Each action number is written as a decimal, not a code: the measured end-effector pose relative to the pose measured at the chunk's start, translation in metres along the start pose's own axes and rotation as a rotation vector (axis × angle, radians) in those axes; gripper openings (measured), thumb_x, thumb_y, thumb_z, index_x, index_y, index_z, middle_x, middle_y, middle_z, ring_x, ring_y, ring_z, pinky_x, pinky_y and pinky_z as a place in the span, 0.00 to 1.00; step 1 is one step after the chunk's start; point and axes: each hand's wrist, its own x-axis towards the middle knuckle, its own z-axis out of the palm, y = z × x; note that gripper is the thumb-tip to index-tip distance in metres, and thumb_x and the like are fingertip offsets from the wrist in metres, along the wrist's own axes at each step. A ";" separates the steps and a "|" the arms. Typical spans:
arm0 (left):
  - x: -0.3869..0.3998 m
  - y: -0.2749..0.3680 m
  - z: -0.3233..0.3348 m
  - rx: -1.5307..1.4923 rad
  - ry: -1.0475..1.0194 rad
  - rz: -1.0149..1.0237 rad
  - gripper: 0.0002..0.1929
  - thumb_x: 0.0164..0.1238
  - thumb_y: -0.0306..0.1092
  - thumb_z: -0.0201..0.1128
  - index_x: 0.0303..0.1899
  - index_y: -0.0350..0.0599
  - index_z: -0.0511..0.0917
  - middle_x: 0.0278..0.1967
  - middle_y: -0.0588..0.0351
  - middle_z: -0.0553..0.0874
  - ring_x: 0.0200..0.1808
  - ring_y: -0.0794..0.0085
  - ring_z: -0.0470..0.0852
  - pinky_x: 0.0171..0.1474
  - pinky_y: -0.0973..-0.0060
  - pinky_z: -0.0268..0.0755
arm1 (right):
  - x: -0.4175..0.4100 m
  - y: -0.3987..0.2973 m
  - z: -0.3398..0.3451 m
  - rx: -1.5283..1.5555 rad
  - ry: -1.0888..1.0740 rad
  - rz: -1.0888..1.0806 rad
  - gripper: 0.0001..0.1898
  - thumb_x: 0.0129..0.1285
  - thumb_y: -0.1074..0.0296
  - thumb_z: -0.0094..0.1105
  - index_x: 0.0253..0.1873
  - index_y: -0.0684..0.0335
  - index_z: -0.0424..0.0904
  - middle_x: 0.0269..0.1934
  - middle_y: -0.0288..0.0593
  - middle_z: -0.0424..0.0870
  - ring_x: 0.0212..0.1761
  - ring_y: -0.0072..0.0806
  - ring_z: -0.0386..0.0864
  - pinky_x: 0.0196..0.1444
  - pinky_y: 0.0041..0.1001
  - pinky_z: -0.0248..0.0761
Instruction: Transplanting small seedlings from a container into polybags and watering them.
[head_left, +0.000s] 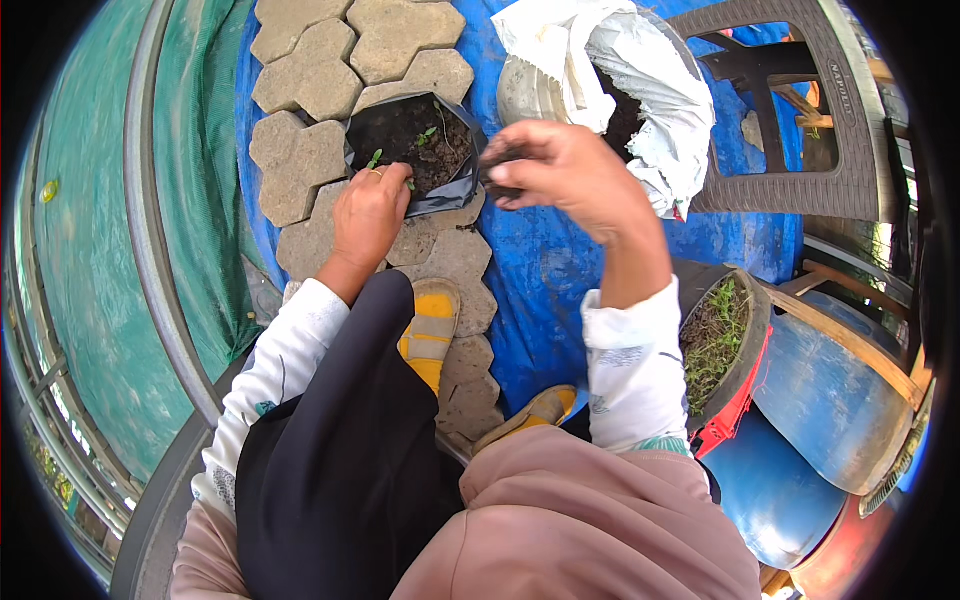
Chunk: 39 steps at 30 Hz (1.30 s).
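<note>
A black plastic grow bag (448, 196) of dark soil stands on the pavers, with small green seedlings (426, 136) in it. My left hand (373, 211) reaches over the bag's near left rim, its fingertips pinched at a seedling's stem (375, 159); the fingers partly hide what they hold. To the right of the bag, my right hand (559, 169) is raised with curled, soil-stained fingers around a clump of dark soil (510, 161). Beside and beyond it, a white sack (667, 112) holding dark soil sits in a round container (525, 90).
Interlocking concrete pavers (300, 161) lie beside blue tarpaulin (540, 277). A brown plastic stool (795, 195) lies at the upper right. A pot of small green plants (716, 337) and blue drums (817, 390) stand at the right. A metal rail (150, 187) and green netting run along the left.
</note>
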 end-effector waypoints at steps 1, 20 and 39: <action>-0.003 -0.001 -0.001 0.006 -0.002 -0.004 0.06 0.53 0.28 0.60 0.34 0.47 0.77 0.26 0.55 0.81 0.32 0.61 0.80 0.35 0.66 0.73 | 0.015 0.012 0.015 -0.046 -0.021 -0.015 0.11 0.56 0.75 0.58 0.45 0.70 0.77 0.37 0.41 0.80 0.35 0.23 0.78 0.36 0.22 0.77; 0.018 0.000 -0.003 -0.063 -0.101 -0.168 0.07 0.53 0.30 0.61 0.36 0.47 0.78 0.27 0.48 0.82 0.31 0.55 0.82 0.33 0.61 0.74 | 0.053 0.089 0.073 -1.009 0.335 -0.286 0.11 0.60 0.73 0.46 0.43 0.67 0.79 0.43 0.54 0.73 0.44 0.47 0.76 0.45 0.41 0.71; 0.069 -0.013 -0.021 -0.021 -0.414 -0.131 0.08 0.52 0.30 0.62 0.34 0.43 0.80 0.31 0.45 0.83 0.38 0.52 0.81 0.39 0.60 0.73 | 0.043 0.084 0.097 -1.123 0.193 -0.135 0.19 0.61 0.71 0.45 0.55 0.50 0.77 0.44 0.51 0.70 0.48 0.47 0.73 0.46 0.40 0.70</action>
